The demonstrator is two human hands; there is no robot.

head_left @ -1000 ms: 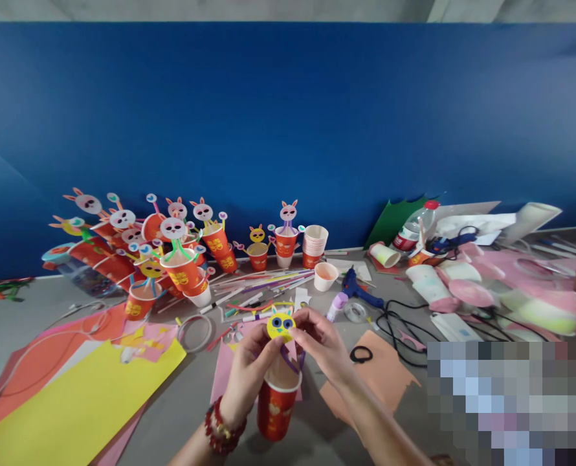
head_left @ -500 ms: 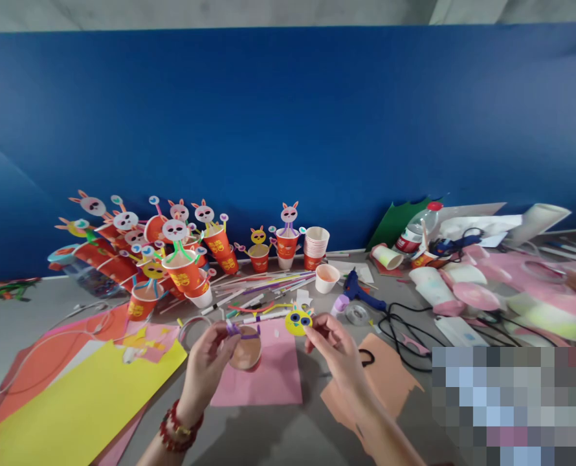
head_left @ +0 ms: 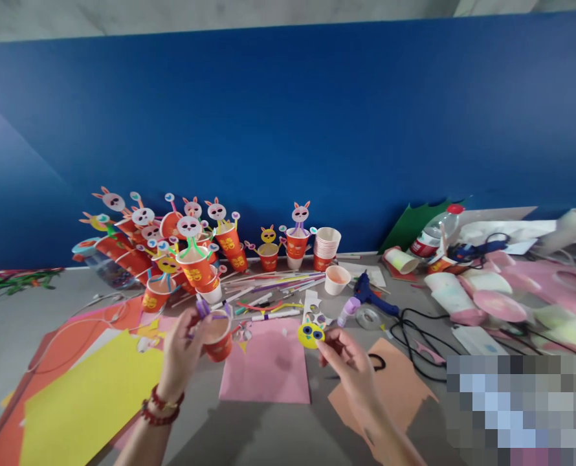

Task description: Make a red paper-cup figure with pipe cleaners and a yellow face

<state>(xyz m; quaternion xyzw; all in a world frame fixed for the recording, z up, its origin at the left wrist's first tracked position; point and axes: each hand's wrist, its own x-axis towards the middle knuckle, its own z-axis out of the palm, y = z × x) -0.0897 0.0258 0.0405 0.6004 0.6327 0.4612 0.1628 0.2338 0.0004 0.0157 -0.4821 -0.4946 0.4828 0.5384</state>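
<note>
My left hand point(head_left: 184, 346) grips a red paper cup point(head_left: 217, 336) with a purple pipe cleaner point(head_left: 204, 309) bent across its rim, and holds it tilted above the table. My right hand point(head_left: 349, 359) pinches a yellow round paper face point(head_left: 310, 334) with blue eyes by its edge, just right of a pink paper sheet point(head_left: 266, 366). The two hands are apart, with the pink sheet between them.
Finished red cups with bunny faces point(head_left: 191, 249) crowd the back left. A stack of cups point(head_left: 327, 246), loose straws point(head_left: 268, 288), a blue glue gun point(head_left: 368, 291) with black cord, and a yellow sheet point(head_left: 88, 401) lie around. A brown sheet point(head_left: 389, 388) lies right; pink pieces point(head_left: 492, 298) fill the far right.
The hands have parted: my left hand carried the red cup up and to the left, and my right hand drew the yellow face off to the right. The view shifted slightly.
</note>
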